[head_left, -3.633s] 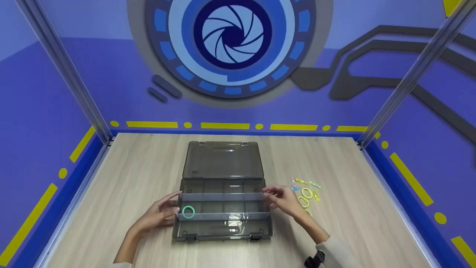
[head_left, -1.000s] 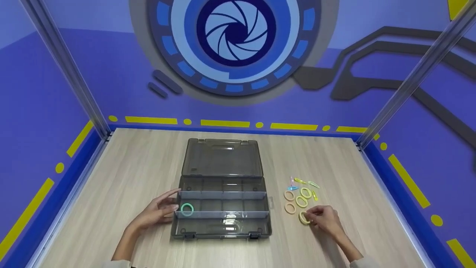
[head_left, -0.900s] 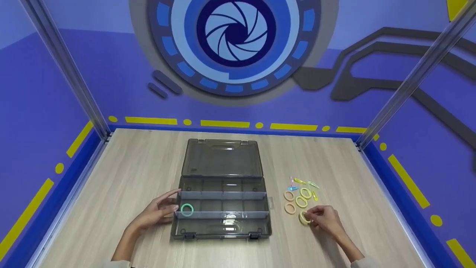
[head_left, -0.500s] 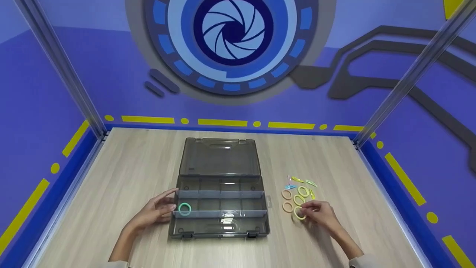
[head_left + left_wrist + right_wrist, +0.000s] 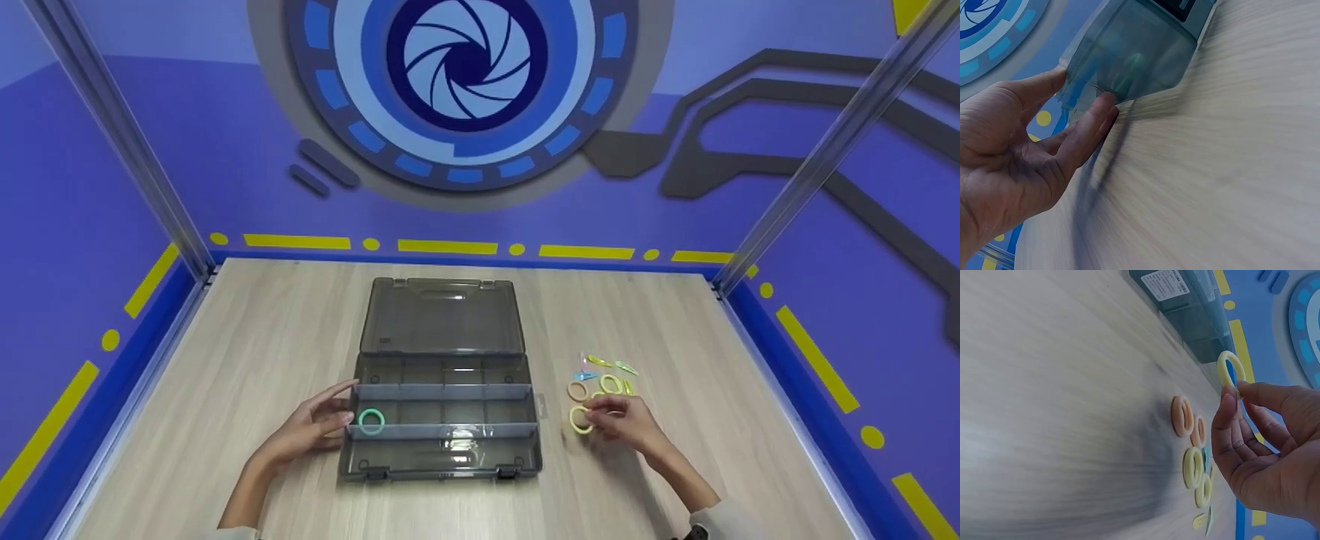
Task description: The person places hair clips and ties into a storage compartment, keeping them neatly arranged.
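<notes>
One smooth yellow ring (image 5: 1222, 371) between fingers (image 5: 1224, 419)

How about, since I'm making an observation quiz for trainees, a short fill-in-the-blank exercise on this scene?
The hair tie pinched by the right hand is coloured ____.
The green hair tie lies inside the storage box, nearer the ____ hand.
The box's lid is ____, not shut.
On the table, the right wrist view shows ____ peach hair ties.

Missing words: yellow; left; open; two.
</notes>
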The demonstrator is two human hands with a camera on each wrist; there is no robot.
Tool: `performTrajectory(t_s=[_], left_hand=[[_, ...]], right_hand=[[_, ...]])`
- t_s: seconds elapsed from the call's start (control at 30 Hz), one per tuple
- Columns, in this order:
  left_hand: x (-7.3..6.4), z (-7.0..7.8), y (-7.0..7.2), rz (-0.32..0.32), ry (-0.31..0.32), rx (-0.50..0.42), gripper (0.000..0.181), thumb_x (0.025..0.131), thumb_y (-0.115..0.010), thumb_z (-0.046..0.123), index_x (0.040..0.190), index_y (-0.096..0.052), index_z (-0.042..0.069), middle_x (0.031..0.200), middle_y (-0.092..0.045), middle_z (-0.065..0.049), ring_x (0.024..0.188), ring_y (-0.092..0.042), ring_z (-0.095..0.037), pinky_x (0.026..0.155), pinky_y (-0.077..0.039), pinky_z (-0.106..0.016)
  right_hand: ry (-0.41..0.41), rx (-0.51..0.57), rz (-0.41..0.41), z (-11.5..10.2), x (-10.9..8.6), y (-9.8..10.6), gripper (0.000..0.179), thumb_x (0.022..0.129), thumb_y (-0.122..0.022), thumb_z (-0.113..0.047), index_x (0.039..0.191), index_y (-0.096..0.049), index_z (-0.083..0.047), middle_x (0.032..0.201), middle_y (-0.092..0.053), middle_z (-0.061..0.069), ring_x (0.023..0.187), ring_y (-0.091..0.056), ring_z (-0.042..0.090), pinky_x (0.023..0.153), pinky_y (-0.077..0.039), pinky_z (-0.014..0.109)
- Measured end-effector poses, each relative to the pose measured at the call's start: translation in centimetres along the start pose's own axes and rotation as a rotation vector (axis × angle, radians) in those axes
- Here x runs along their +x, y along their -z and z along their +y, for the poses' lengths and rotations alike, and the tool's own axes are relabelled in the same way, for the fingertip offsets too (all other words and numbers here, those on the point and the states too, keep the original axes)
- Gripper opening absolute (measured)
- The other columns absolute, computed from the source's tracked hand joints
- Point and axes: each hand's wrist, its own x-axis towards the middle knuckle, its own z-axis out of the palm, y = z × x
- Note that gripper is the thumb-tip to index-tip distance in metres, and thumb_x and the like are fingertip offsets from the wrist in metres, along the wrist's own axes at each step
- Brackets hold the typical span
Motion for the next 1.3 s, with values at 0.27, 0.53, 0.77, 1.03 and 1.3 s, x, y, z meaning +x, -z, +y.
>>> performTrajectory(t_s=[0.27, 0.53, 0.77, 1.03, 1.3], left_hand=[[0.1, -0.2, -0.1, 0.023, 0.009, 0.000, 0.064, 0.104, -0.060, 0.022, 0.161, -0.032, 0.014, 0.145, -0.042, -0.030, 0.121, -0.060, -0.030, 0.098, -0.056, -0.051], [0.1, 0.0, -0.3, 0.025, 0.020, -0.008, 0.065, 0.104, -0.061, 0.024, 0.161, -0.032, 0.014, 0.146, -0.042, -0.029, 0.124, -0.059, -0.032, 0.098, -0.055, -0.054], [0.1, 0.1, -0.1, 0.025, 0.011, 0.009, 0.064, 0.104, -0.060, 0.024, 0.161, -0.031, 0.014, 0.148, -0.042, -0.030, 0.126, -0.058, -0.034, 0.100, -0.055, -0.054], [0.0, 0.0, -0.3, 0.026, 0.013, 0.011, 0.064, 0.104, -0.060, 0.024, 0.161, -0.032, 0.015, 0.147, -0.041, -0.030, 0.127, -0.058, -0.035, 0.100, -0.054, -0.055], [0.1, 0.0, -0.3, 0.051, 0.035, 0.000, 0.064, 0.103, -0.061, 0.024, 0.160, -0.034, 0.017, 0.147, -0.042, -0.028, 0.122, -0.061, -0.031, 0.098, -0.056, -0.052]], right_hand=[[0.021, 0.029, -0.056, -1.1, 0.8, -1.1, 0.032, 0.097, -0.069, -0.010, 0.117, -0.064, 0.014, 0.098, -0.071, 0.007, 0.079, -0.068, 0.008, 0.068, -0.059, 0.024], [0.058, 0.017, -0.079, -2.5, 2.0, -3.2, 0.027, 0.095, -0.071, -0.009, 0.113, -0.068, 0.011, 0.098, -0.074, 0.015, 0.078, -0.067, 0.009, 0.067, -0.059, 0.026], [0.074, 0.075, -0.112, -3.5, 3.0, -5.4, 0.028, 0.096, -0.069, -0.007, 0.114, -0.065, 0.015, 0.096, -0.075, 0.013, 0.079, -0.068, 0.010, 0.070, -0.060, 0.028], [0.078, 0.083, -0.110, -4.4, 3.9, -7.7, 0.027, 0.094, -0.073, -0.009, 0.112, -0.068, 0.010, 0.092, -0.073, 0.009, 0.075, -0.064, 0.010, 0.067, -0.057, 0.024], [0.100, 0.125, -0.160, -5.4, 5.2, -9.6, 0.028, 0.093, -0.073, -0.007, 0.112, -0.066, 0.014, 0.088, -0.072, 0.002, 0.073, -0.064, 0.009, 0.068, -0.056, 0.024]])
